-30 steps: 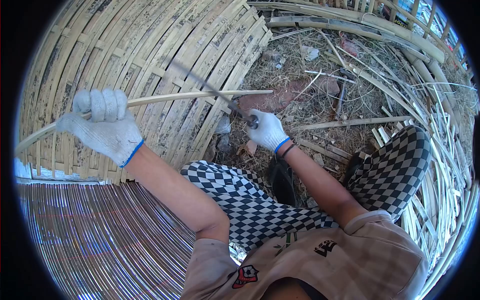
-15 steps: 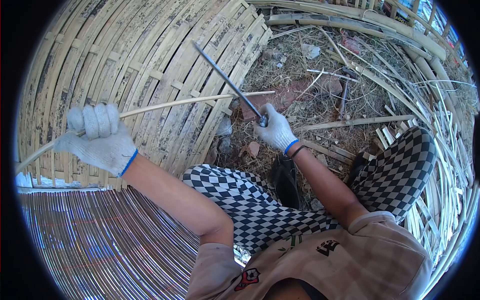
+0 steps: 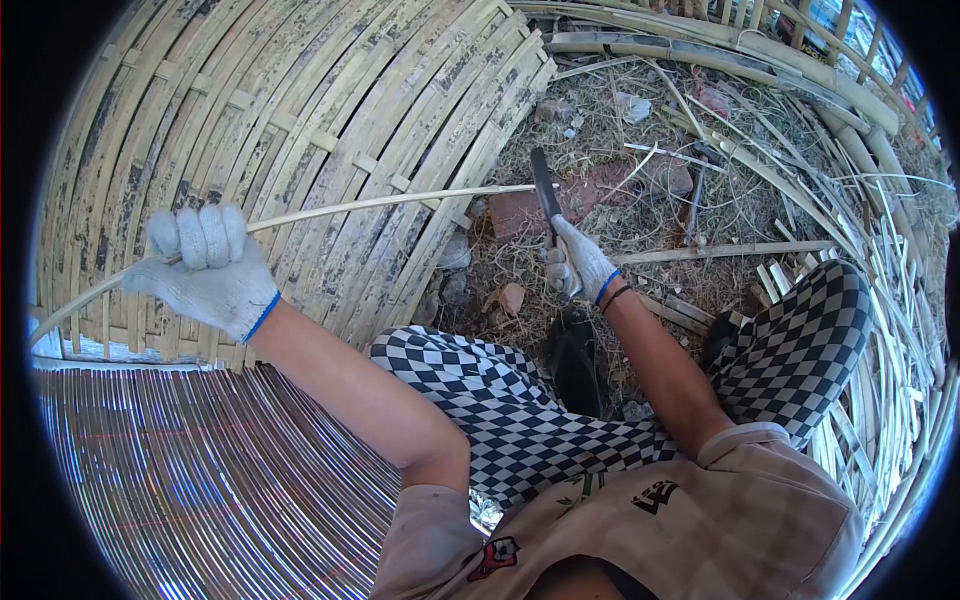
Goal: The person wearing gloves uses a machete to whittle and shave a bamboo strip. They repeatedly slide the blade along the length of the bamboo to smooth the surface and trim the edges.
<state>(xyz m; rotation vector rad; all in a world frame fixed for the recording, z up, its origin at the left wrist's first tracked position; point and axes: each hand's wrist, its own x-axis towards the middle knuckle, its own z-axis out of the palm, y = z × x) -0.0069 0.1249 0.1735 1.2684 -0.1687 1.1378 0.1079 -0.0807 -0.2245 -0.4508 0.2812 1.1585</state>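
A long, thin bamboo strip [image 3: 380, 203] runs in a gentle bow from the left edge to the middle of the view. My left hand [image 3: 208, 262], in a white knitted glove with a blue cuff, is closed around it. Also gloved, my right hand [image 3: 580, 262] grips a knife [image 3: 544, 185] by its handle, which the fingers mostly cover. The dark blade points up and away from me, and the strip's right tip overlaps it in this view.
A woven bamboo panel [image 3: 300, 130] fills the upper left. Below it lies a slatted mat [image 3: 200, 470]. Reddish bricks [image 3: 515, 214] sit on the straw-strewn ground. Split bamboo strips [image 3: 890, 350] pile up at the right, and curved poles [image 3: 700, 55] run along the back.
The knife has swung from pointing up-left across the strip to nearly upright at its right tip. My right hand has moved slightly right and down; the left still holds the strip.
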